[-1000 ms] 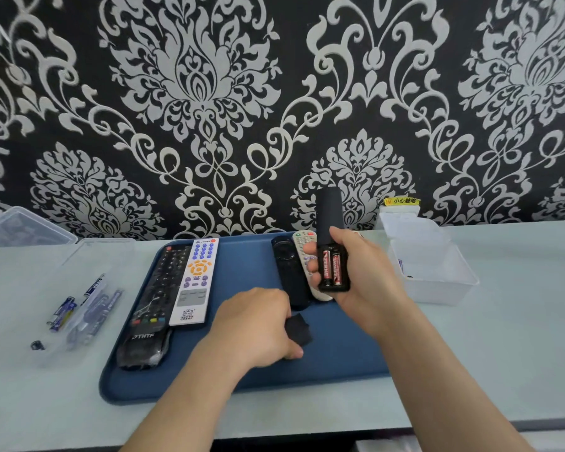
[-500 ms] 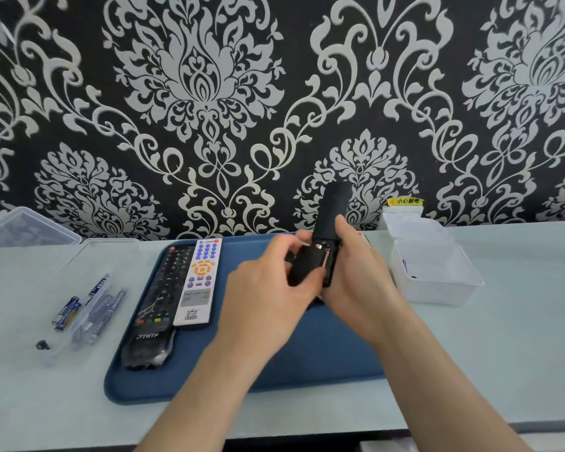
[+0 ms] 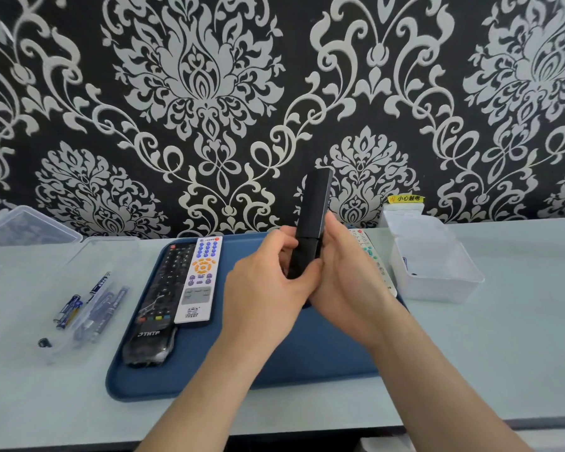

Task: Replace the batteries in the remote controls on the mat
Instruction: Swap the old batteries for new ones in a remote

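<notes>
Hands at six o'clock over blue mat (image 3: 307, 363), left hand (image 3: 268, 295) and right hand (image 3: 349, 288) both gripping upright black remote (image 3: 312, 216), white remote (image 3: 201, 278) at nine o'clock.

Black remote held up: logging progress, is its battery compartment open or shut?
Shut. The black remote shows only a seam across its back, no batteries, with left hand and right hand gripping its lower end.
</notes>
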A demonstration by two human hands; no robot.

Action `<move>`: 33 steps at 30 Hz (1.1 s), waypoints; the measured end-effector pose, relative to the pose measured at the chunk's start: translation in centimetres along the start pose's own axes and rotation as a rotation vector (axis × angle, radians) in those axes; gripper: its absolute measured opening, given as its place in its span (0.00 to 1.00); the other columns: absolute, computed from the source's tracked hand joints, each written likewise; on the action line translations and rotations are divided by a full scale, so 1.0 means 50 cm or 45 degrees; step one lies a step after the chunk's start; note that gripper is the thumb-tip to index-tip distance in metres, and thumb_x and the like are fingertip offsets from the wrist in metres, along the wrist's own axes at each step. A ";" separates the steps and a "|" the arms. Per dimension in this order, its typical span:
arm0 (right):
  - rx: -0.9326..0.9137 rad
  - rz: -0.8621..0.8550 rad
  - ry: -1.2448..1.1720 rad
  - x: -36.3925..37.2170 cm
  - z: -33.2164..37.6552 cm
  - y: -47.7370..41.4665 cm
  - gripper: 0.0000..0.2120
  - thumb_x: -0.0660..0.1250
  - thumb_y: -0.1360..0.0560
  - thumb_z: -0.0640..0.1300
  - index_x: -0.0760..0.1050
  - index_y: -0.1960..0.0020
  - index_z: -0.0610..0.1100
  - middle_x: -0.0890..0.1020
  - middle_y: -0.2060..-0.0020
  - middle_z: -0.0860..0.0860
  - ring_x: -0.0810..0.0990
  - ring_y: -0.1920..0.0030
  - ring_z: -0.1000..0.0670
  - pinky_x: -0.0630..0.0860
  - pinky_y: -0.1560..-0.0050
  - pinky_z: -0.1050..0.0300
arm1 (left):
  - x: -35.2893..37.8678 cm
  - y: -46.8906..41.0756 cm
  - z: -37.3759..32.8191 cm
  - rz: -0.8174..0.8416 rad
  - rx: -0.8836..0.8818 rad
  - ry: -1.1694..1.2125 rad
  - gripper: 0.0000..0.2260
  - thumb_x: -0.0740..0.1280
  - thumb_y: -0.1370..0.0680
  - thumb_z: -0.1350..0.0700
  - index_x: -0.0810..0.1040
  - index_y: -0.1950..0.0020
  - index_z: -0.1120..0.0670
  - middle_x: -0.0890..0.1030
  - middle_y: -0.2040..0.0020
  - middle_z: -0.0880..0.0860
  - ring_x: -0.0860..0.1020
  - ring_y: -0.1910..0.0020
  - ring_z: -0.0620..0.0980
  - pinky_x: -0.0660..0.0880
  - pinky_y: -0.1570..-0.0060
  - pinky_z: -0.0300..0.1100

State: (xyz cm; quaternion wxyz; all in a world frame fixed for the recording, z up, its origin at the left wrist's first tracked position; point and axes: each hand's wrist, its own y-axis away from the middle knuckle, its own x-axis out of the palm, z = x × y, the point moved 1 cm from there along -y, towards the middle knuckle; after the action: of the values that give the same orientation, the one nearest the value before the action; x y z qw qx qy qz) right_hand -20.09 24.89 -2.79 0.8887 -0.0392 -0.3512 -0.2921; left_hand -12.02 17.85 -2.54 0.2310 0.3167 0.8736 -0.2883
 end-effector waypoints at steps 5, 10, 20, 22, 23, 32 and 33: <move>-0.072 -0.106 -0.049 -0.009 0.008 0.005 0.21 0.53 0.16 0.50 0.78 0.45 0.36 0.84 0.53 0.42 0.85 0.57 0.46 0.82 0.63 0.55 | 0.004 0.004 -0.003 0.024 0.150 -0.089 0.13 0.72 0.29 0.46 0.74 0.48 0.44 0.81 0.61 0.42 0.78 0.64 0.43 0.75 0.61 0.43; -0.101 -0.235 -0.140 -0.029 0.018 0.001 0.21 0.51 0.15 0.50 0.70 0.31 0.37 0.83 0.44 0.37 0.84 0.45 0.42 0.84 0.58 0.50 | 0.000 0.000 0.004 0.324 0.457 -0.386 0.23 0.67 0.26 0.42 0.71 0.33 0.47 0.77 0.44 0.43 0.71 0.50 0.45 0.73 0.50 0.45; -0.106 -0.177 -0.133 -0.033 0.012 0.002 0.15 0.51 0.15 0.46 0.70 0.34 0.41 0.83 0.50 0.38 0.83 0.54 0.43 0.79 0.66 0.54 | 0.002 -0.010 0.026 0.158 0.726 -0.526 0.21 0.74 0.30 0.51 0.77 0.39 0.56 0.76 0.47 0.47 0.72 0.51 0.50 0.79 0.63 0.50; -0.112 -0.156 -0.127 -0.031 0.009 0.003 0.16 0.52 0.15 0.47 0.70 0.34 0.41 0.84 0.53 0.39 0.83 0.57 0.44 0.78 0.69 0.54 | 0.003 -0.007 0.026 0.124 0.730 -0.528 0.21 0.74 0.30 0.52 0.77 0.39 0.56 0.76 0.46 0.47 0.73 0.51 0.51 0.78 0.64 0.50; -0.120 -0.146 -0.122 -0.032 0.008 0.002 0.15 0.52 0.15 0.47 0.70 0.36 0.41 0.84 0.54 0.40 0.83 0.57 0.44 0.78 0.70 0.55 | 0.003 -0.007 0.026 0.105 0.729 -0.534 0.21 0.75 0.30 0.52 0.77 0.39 0.56 0.77 0.46 0.47 0.73 0.51 0.51 0.78 0.64 0.50; -0.141 -0.164 -0.077 -0.028 0.002 -0.002 0.13 0.53 0.15 0.48 0.72 0.41 0.43 0.83 0.53 0.40 0.82 0.56 0.45 0.75 0.72 0.56 | 0.007 0.001 0.029 -0.008 0.671 -0.564 0.23 0.77 0.32 0.55 0.78 0.39 0.55 0.78 0.46 0.47 0.77 0.52 0.52 0.78 0.67 0.47; -0.140 -0.164 -0.067 -0.028 0.003 -0.002 0.13 0.53 0.15 0.48 0.73 0.42 0.43 0.82 0.53 0.41 0.82 0.56 0.45 0.75 0.72 0.55 | 0.008 0.001 0.030 0.007 0.660 -0.561 0.23 0.77 0.32 0.55 0.78 0.39 0.54 0.78 0.46 0.47 0.77 0.51 0.51 0.79 0.66 0.47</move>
State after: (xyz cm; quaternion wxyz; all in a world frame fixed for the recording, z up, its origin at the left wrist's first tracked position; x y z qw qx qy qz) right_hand -21.02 25.53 -3.60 0.8550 -0.0730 -0.3597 -0.3664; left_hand -11.94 17.08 -3.90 0.3269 0.2973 0.6995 -0.5617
